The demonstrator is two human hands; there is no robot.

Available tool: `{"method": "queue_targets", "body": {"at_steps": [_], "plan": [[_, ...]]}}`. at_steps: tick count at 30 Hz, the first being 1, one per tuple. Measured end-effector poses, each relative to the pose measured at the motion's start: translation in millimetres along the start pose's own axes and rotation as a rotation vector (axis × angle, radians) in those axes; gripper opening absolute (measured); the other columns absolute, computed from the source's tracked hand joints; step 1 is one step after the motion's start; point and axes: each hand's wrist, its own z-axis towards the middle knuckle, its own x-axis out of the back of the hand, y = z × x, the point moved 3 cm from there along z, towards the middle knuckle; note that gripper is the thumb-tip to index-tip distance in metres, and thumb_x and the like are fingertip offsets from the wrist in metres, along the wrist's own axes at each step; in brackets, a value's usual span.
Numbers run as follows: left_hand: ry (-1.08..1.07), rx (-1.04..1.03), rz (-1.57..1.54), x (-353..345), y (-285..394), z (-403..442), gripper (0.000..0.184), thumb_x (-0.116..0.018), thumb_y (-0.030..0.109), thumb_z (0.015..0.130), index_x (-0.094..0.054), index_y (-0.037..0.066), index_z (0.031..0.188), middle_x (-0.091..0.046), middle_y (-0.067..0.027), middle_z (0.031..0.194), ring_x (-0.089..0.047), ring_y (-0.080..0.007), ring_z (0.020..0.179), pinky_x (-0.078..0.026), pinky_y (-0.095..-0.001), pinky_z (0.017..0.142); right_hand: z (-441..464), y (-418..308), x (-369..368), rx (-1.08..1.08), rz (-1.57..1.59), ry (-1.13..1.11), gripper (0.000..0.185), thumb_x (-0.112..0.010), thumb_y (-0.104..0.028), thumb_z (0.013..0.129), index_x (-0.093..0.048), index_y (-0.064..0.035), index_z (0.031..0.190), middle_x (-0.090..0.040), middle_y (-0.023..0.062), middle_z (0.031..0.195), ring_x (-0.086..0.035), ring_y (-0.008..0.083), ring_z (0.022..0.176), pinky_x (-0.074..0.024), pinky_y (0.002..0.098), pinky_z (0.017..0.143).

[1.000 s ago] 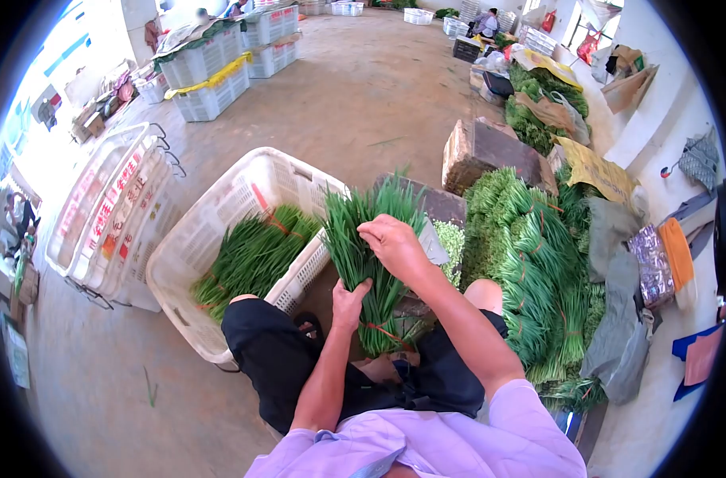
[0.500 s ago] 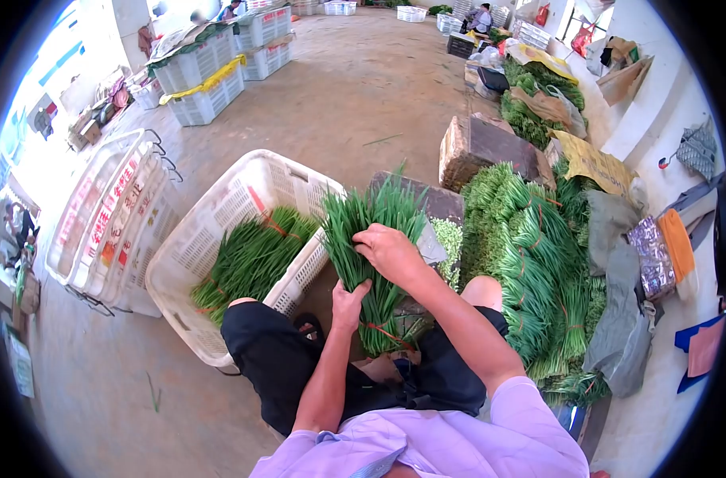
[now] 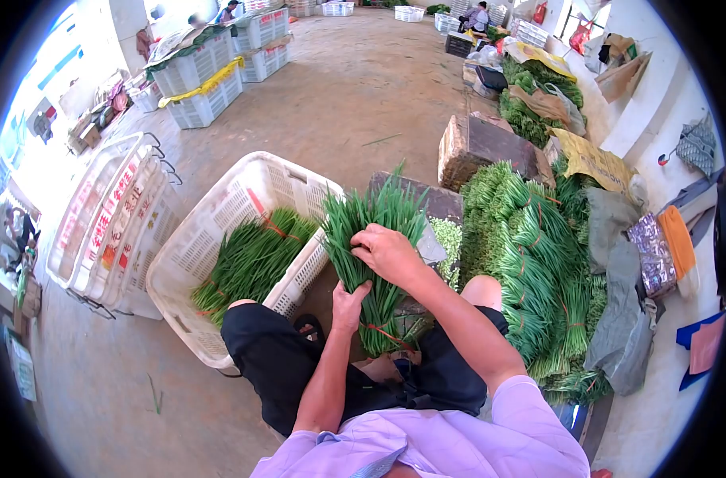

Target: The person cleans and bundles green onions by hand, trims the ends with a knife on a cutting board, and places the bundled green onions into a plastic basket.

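Observation:
A bunch of long green leafy stalks (image 3: 385, 299) stands between my knees, with a red band round its lower part. My left hand (image 3: 350, 306) is wrapped round its left side above the band. Higher up, my right hand (image 3: 383, 251) has its fingers closed at the leaves, pinched together; what lies between the fingertips is too small to tell. To the left, a white plastic basket (image 3: 172, 275) holds banded green bundles (image 3: 255, 251). On the right lies a long pile of green bundles (image 3: 530, 263) with red bands.
Stacked white baskets (image 3: 112, 227) stand at the left. Behind the bunch are a dark board (image 3: 426, 195) and a brown box (image 3: 490, 150). Grey cloth (image 3: 624, 327) lies along the right side. Farther off are white crates (image 3: 199, 80) and a seated person (image 3: 478, 19).
My right hand has moved slightly left and down, with its fingers now in among the leaves. My left hand keeps its hold on the bunch. The view has shifted slightly.

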Motion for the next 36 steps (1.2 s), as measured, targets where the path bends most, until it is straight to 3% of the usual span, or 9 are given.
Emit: {"method": "queue_targets", "body": {"at_steps": [5, 7, 8, 11, 19, 26, 28, 31, 36], "plan": [[-0.002, 0.003, 0.021, 2.6, -2.0, 0.6, 0.03, -0.074, 0.007, 0.085, -0.065, 0.001, 0.113, -0.07, -0.0033, 0.103, -0.064, -0.0125, 0.09, -0.052, -0.0305, 0.083, 3.0, 4.2, -2.8, 0.108, -0.045, 0.067, 0.015, -0.063, -0.019, 0.093, -0.068, -0.0047, 0.097, -0.064, 0.0097, 0.083, -0.068, 0.0285, 0.075, -0.0554, 0.0419, 0.067], [0.004, -0.011, 0.029, 4.2, -3.1, 3.7, 0.031, -0.075, 0.007, 0.085, -0.065, 0.001, 0.114, -0.07, -0.0043, 0.105, -0.065, -0.0133, 0.09, -0.052, -0.0311, 0.084, 4.3, 17.0, -6.1, -0.613, 1.243, -0.084, 0.011, -0.059, -0.013, 0.096, -0.063, -0.0029, 0.094, -0.061, 0.004, 0.075, -0.065, 0.0167, 0.063, -0.0516, 0.0315, 0.051], [0.012, -0.011, 0.024, 3.4, -1.1, 1.5, 0.031, -0.075, 0.007, 0.085, -0.065, 0.001, 0.114, -0.07, -0.0043, 0.105, -0.065, -0.0133, 0.09, -0.052, -0.0311, 0.084, 5.8, 13.0, 7.3, -0.487, 1.34, -0.012, 0.007, -0.057, -0.009, 0.097, -0.059, -0.0037, 0.093, -0.058, -0.0004, 0.074, -0.062, 0.0078, 0.06, -0.0491, 0.0228, 0.046], [0.008, 0.029, 0.088, 1.9, 2.1, -1.7, 0.033, -0.072, 0.007, 0.086, -0.063, 0.001, 0.118, -0.069, -0.0055, 0.107, -0.066, -0.0147, 0.092, -0.054, -0.0317, 0.085, 12.6, -3.2, 14.7, -0.446, 0.914, -0.015, 0.006, -0.062, -0.007, 0.095, -0.059, -0.003, 0.092, -0.059, 0.0005, 0.074, -0.063, 0.0088, 0.062, -0.0541, 0.0235, 0.052], [-0.009, 0.016, 0.094, -1.2, -1.0, -1.8, 0.034, -0.075, 0.009, 0.086, -0.065, 0.0, 0.117, -0.071, -0.0059, 0.106, -0.065, -0.0139, 0.09, -0.053, -0.0313, 0.084, 27.9, -3.3, 2.6, -0.356, 0.692, -0.036, 0.013, -0.063, -0.006, 0.096, -0.066, 0.0036, 0.104, -0.066, 0.0057, 0.078, -0.065, 0.011, 0.064, -0.0584, 0.0256, 0.059], [0.028, 0.023, 0.085, 2.0, 3.6, -2.0, 0.029, -0.071, 0.006, 0.086, -0.066, 0.002, 0.115, -0.07, -0.0034, 0.103, -0.065, -0.0127, 0.092, -0.052, -0.0306, 0.084, 22.0, 2.8, 49.4, -0.365, 1.32, 0.217, 0.021, -0.064, -0.018, 0.099, -0.066, -0.0017, 0.085, -0.067, 0.0047, 0.077, -0.066, 0.0115, 0.065, -0.0594, 0.0265, 0.06], [0.063, 0.044, -0.019, 4.9, -0.4, 4.1, 0.027, -0.07, 0.007, 0.087, -0.066, 0.003, 0.113, -0.07, -0.0034, 0.101, -0.065, -0.0133, 0.091, -0.053, -0.0315, 0.082, -2.5, -8.8, 52.0, -0.367, 1.102, -0.323, 0.019, -0.064, -0.018, 0.099, -0.067, -0.0026, 0.089, -0.069, 0.0049, 0.079, -0.068, 0.0128, 0.068, -0.0594, 0.0275, 0.063], [0.077, 0.072, -0.124, 15.4, -8.2, 13.6, 0.027, -0.066, 0.01, 0.091, -0.065, 0.003, 0.117, -0.069, -0.0066, 0.105, -0.068, -0.0175, 0.094, -0.056, -0.0348, 0.081, -43.4, 3.3, 27.5, -0.347, 0.787, -0.693, 0.024, -0.069, -0.025, 0.096, -0.068, -0.0016, 0.09, -0.07, 0.0045, 0.079, -0.069, 0.0115, 0.07, -0.0577, 0.0259, 0.065], [0.139, 0.215, -0.447, 22.1, -0.4, 18.4, 0.037, -0.049, 0.026, 0.1, -0.061, 0.002, 0.126, -0.068, -0.0129, 0.115, -0.068, -0.0279, 0.102, -0.056, -0.0441, 0.09, -84.4, 56.0, 0.0, -0.538, 0.671, -0.574, 0.027, -0.072, -0.028, 0.094, -0.07, -0.0015, 0.091, -0.068, 0.0038, 0.076, -0.063, 0.0101, 0.065, -0.0531, 0.025, 0.062]]}}
